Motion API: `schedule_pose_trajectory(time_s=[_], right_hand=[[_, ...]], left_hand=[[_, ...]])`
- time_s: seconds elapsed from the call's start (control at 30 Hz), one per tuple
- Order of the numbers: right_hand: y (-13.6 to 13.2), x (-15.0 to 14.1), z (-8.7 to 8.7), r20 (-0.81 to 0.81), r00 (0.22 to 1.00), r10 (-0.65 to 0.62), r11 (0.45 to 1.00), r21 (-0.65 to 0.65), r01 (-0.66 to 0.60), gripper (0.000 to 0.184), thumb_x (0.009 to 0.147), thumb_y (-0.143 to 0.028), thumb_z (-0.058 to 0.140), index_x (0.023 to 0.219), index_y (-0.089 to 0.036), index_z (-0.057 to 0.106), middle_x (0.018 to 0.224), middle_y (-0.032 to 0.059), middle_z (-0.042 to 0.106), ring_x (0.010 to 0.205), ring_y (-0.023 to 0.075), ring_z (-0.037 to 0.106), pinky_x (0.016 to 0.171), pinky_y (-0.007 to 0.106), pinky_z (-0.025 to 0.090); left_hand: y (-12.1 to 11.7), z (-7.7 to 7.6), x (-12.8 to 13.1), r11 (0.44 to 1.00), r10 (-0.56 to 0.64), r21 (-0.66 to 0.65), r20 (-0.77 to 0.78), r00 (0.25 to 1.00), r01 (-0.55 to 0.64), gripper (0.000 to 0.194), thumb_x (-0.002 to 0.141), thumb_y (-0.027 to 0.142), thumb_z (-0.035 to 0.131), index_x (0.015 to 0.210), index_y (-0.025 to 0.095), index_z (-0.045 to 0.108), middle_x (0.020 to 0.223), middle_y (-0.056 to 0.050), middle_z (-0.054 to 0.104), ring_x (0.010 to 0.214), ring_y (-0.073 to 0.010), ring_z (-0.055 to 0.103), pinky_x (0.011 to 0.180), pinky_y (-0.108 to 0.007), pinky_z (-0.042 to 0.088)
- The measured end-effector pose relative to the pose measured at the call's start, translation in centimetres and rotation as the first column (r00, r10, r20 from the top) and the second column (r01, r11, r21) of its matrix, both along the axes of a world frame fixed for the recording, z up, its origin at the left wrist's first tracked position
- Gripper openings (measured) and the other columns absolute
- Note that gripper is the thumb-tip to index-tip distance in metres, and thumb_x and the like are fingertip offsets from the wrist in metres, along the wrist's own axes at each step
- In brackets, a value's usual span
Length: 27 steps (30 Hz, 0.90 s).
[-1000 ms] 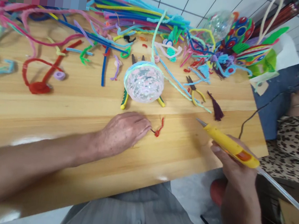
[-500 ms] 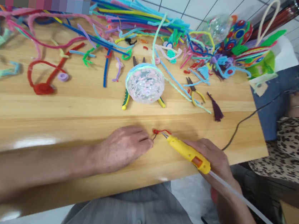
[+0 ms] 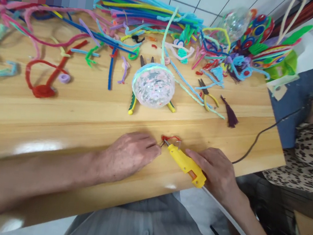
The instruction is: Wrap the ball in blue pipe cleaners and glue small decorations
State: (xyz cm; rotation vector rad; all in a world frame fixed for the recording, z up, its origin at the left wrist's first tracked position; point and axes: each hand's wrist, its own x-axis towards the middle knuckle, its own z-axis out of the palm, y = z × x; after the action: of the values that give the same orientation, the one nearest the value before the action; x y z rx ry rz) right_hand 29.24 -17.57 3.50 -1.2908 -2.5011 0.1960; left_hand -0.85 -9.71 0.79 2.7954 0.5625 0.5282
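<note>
My right hand [image 3: 217,167] is closed round a yellow hot glue gun [image 3: 185,164], with a long whitish glue stick [image 3: 227,216] trailing out of its back end. The metal nozzle is at a small red fuzzy piece [image 3: 165,137] with a thin red tail; whether they touch I cannot tell. Close beside that piece lies my left hand [image 3: 132,150], fingertips pinched on a thin dark cord [image 3: 161,143] that runs to it. Farther up the table stands a clear dome [image 3: 154,85] with glittery filling and a pale green and blue rim, over yellow-green-handled pliers [image 3: 132,105].
Yellow-handled pliers [image 3: 208,97] and a dark purple tassel [image 3: 230,112] lie to the right. Pipe cleaners [image 3: 151,11] pile along the back. A red looped piece [image 3: 43,90] sits at left. A black cable [image 3: 256,138] crosses the right edge, near another person's patterned sleeve [image 3: 311,150].
The glue gun has swung down and left, bringing its nozzle to the red piece. My left hand has stayed nearly still. The view has shifted slightly.
</note>
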Motion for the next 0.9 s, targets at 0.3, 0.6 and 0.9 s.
schedule_pose_trajectory(time_s=[0.3,0.6,0.9], right_hand=[[0.2,-0.1,0.5,0.019,1.0,-0.002,0.999,0.037,0.002,0.046,0.103,-0.019,0.058,0.148,-0.025,0.058,0.083,0.0035,0.067,0.072,0.0202,0.059,0.068,0.035,0.043],[0.3,-0.4,1.5,0.131,0.991,0.02,0.997,0.07,-0.03,0.047,0.102,-0.012,0.055,0.148,-0.022,0.057,0.085,0.0039,0.067,0.072,0.0197,0.057,0.07,0.036,0.043],[0.3,-0.8,1.6,0.195,0.981,0.009,0.995,0.094,-0.028,0.045,0.104,-0.011,0.053,0.145,-0.025,0.058,0.083,0.0027,0.067,0.073,0.0192,0.058,0.073,0.035,0.045]], left_hand=[[0.1,-0.1,-0.1,1.0,-0.006,-0.023,-0.001,1.0,0.006,0.021,0.103,0.01,0.048,0.096,0.016,0.067,0.089,-0.006,0.072,0.08,-0.0206,0.069,0.072,-0.034,0.061],[0.2,-0.1,-0.1,1.0,-0.005,-0.008,0.033,0.999,0.006,0.022,0.103,0.01,0.047,0.096,0.015,0.067,0.085,-0.006,0.07,0.077,-0.0207,0.067,0.069,-0.033,0.059],[0.2,-0.1,-0.1,1.0,-0.001,-0.02,0.041,0.999,0.002,0.023,0.103,0.009,0.047,0.095,0.015,0.067,0.086,-0.006,0.07,0.078,-0.0205,0.067,0.071,-0.033,0.059]])
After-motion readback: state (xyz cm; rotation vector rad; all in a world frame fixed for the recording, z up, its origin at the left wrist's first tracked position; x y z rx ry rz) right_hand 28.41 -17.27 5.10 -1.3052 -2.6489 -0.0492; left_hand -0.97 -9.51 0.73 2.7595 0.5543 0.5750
